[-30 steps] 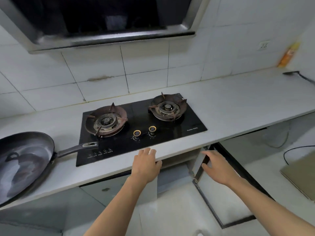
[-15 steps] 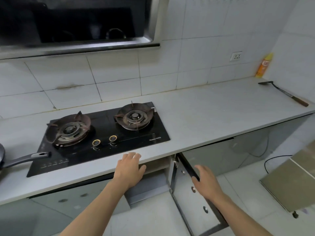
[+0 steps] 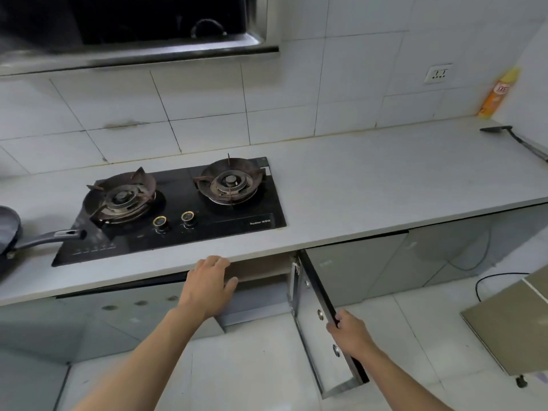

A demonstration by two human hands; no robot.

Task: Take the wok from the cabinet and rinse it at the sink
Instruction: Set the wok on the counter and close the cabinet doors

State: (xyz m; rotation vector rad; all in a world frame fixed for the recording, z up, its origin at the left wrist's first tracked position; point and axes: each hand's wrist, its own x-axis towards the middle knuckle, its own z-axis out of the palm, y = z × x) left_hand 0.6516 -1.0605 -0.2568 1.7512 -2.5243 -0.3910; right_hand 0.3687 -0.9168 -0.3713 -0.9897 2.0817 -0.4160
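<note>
A dark long-handled wok (image 3: 9, 229) lies on the white counter (image 3: 370, 188) at the far left, mostly cut off by the frame, its handle (image 3: 50, 236) pointing at the hob. Below the hob a cabinet opening (image 3: 261, 269) shows; its inside is largely hidden. My left hand (image 3: 207, 287) curls over the top edge of the left cabinet door (image 3: 133, 315). My right hand (image 3: 351, 332) grips the outer edge of the right cabinet door (image 3: 318, 345), which stands swung out toward me.
A black two-burner gas hob (image 3: 178, 209) sits in the counter under a range hood (image 3: 133, 31). A spatula (image 3: 516, 137) and an orange bottle (image 3: 498, 93) are at the far right. On the floor lie a black cable (image 3: 489, 280) and a tan board (image 3: 513, 321).
The right cabinet door has swung further open, with my right hand sliding down its edge. My view has turned right, so most of the wok has left the frame. The left hand stays put.
</note>
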